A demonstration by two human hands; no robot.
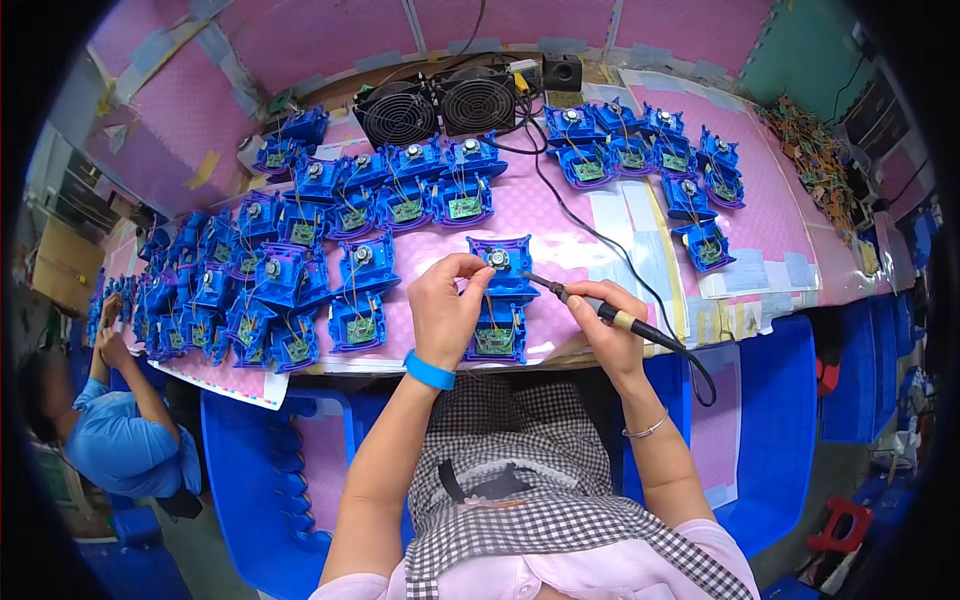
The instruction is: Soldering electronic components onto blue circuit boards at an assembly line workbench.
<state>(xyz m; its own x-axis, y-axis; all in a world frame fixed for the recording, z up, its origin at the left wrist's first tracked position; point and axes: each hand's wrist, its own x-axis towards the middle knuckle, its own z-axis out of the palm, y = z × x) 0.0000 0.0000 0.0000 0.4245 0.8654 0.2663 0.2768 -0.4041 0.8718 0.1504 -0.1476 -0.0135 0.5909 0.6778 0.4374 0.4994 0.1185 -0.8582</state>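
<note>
A blue plastic housing (508, 285) lies open in front of me, with a round silver speaker (497, 258) in its far half and a green circuit board (495, 341) in its near half. My right hand (610, 325) grips a soldering iron (597, 306) from the right, its tip close to the speaker. At the speaker's left side, the thumb and fingers of my left hand (445, 308) are pinched together. What they hold, perhaps a thin wire, is too small to make out.
Rows of similar blue housings (352, 210) cover the pink table's left; another group (630, 152) stands back right. Two black fans (438, 105) stand at the back. The iron's black cable (690, 358) hangs over the front edge. Blue bins (770, 430) flank me; another person (130, 430) works at left.
</note>
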